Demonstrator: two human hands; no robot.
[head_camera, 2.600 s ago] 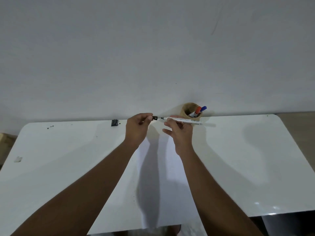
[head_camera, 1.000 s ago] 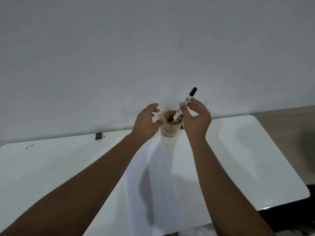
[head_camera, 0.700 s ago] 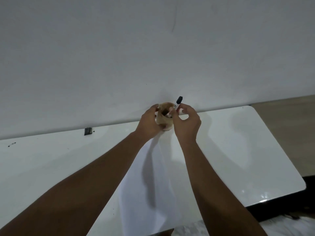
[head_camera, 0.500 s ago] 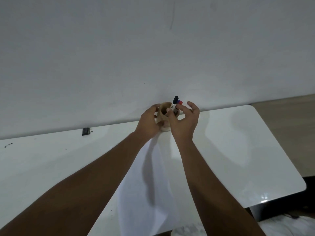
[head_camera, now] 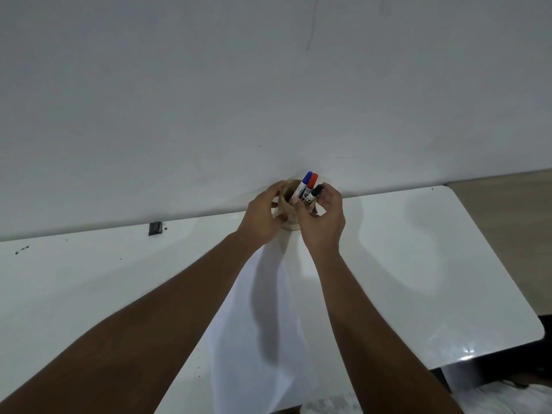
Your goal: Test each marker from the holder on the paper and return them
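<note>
A tan cylindrical holder (head_camera: 287,195) stands at the table's far edge against the wall. Three markers stick out of it, with a blue cap (head_camera: 306,176), a red cap (head_camera: 312,180) and a black cap (head_camera: 317,190). My left hand (head_camera: 263,215) wraps the holder's left side. On the holder's right, my right hand (head_camera: 324,222) has its thumb and index finger closed around the black-capped marker, whose lower end is inside the holder. A white sheet of paper (head_camera: 263,330) lies on the table between my forearms, running from the holder toward me.
The white table (head_camera: 418,264) ends in a rounded corner at the right, with floor beyond. A small black object (head_camera: 155,228) lies at the far edge to the left, with a few dark specks (head_camera: 21,250) farther left. A plain wall rises directly behind the holder.
The black cap went back on the marker. My right hand then lowered the marker into the holder while my left hand took hold of the holder.
</note>
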